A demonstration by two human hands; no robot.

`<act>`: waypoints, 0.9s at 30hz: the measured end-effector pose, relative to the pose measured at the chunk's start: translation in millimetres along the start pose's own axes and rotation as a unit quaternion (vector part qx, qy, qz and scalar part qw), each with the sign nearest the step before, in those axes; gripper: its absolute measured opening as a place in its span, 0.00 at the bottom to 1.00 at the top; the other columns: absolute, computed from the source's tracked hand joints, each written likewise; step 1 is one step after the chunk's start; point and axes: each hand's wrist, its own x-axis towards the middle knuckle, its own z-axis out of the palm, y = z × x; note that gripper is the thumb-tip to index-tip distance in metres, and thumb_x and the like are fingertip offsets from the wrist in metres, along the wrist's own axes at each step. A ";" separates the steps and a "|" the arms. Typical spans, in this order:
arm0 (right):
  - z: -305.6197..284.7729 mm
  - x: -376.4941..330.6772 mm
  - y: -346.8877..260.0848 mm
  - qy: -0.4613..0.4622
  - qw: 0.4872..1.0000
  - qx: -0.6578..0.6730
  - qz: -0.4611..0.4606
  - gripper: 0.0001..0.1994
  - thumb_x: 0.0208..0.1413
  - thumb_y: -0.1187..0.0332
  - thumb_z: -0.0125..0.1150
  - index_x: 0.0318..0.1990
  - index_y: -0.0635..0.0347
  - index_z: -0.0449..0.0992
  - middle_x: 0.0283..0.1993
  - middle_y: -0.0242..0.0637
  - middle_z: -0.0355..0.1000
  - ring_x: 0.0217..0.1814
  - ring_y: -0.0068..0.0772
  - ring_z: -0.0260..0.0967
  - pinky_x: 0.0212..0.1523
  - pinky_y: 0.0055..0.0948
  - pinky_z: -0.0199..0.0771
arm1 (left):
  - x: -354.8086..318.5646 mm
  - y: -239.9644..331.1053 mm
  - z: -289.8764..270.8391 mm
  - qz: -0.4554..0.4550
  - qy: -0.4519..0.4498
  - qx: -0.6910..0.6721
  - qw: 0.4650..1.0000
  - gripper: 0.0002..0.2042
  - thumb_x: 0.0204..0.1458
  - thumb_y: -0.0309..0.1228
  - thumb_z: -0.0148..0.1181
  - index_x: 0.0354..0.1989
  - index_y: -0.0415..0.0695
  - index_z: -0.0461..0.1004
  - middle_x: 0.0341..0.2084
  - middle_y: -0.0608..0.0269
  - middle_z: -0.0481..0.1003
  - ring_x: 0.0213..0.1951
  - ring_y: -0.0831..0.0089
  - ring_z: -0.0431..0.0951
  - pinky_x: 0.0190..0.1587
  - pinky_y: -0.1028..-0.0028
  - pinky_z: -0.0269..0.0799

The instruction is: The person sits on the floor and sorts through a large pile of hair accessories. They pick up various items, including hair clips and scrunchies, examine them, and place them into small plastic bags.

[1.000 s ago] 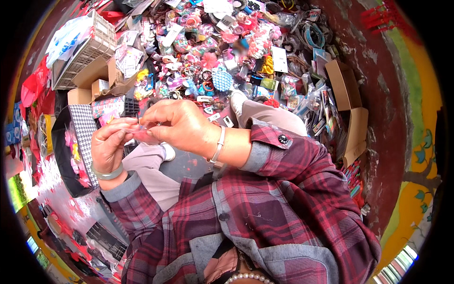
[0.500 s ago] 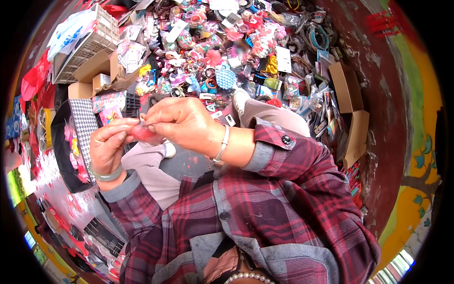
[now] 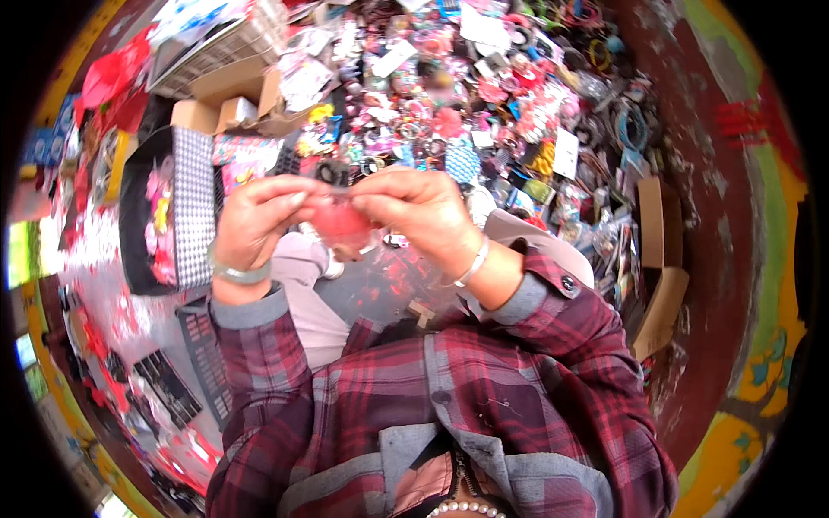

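Between my two raised hands hangs a small clear plastic bag (image 3: 341,226) with something reddish-pink inside; its exact contents are blurred. My left hand (image 3: 257,223) pinches the bag's upper left edge between thumb and fingers. On the other side, my right hand (image 3: 421,216) pinches the upper right edge, its fingertips a short way from the left ones. The bag's top is stretched between both pinches, and its lower part hangs free above my knees.
Ahead lies a large heap of hair accessories and packets (image 3: 445,121). A black-and-white houndstooth fabric box (image 3: 193,207) stands at left, near an opened cardboard box (image 3: 229,86) and a pale plastic crate (image 3: 229,43). Another cardboard box (image 3: 661,224) lies at right by the dark red wall (image 3: 721,259).
My hands have moved to the right and slightly apart, and the bag now hangs more fully in sight between them. The whole view has shifted with my head.
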 end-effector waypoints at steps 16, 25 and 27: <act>-23.8 21.4 0.0 0.039 0.988 0.019 0.147 0.06 0.48 0.71 0.59 0.34 0.61 0.76 0.28 0.27 0.72 0.27 0.15 0.65 0.27 0.16 0.65 | 18.4 -21.7 11.2 -0.007 0.007 -0.173 0.985 0.10 0.51 0.22 0.50 0.40 0.28 0.69 0.36 0.47 0.73 0.40 0.66 0.75 0.42 0.77 0.74; -5.2 23.3 -11.8 0.046 0.807 -0.450 -0.379 0.09 0.37 0.77 0.59 0.30 0.59 0.75 0.29 0.34 0.70 0.29 0.35 0.67 0.32 0.31 0.67 | 31.8 -40.7 23.9 -0.003 0.041 -0.198 0.979 0.11 0.52 0.24 0.50 0.42 0.30 0.68 0.38 0.53 0.72 0.40 0.70 0.74 0.45 0.77 0.72; -3.9 27.1 0.8 0.025 0.799 -0.468 -0.376 0.09 0.36 0.76 0.58 0.31 0.60 0.74 0.29 0.34 0.69 0.30 0.36 0.67 0.32 0.31 0.68 | 32.7 -41.5 32.4 0.005 0.000 -0.211 0.978 0.11 0.53 0.24 0.48 0.41 0.31 0.68 0.38 0.55 0.72 0.40 0.71 0.74 0.45 0.76 0.71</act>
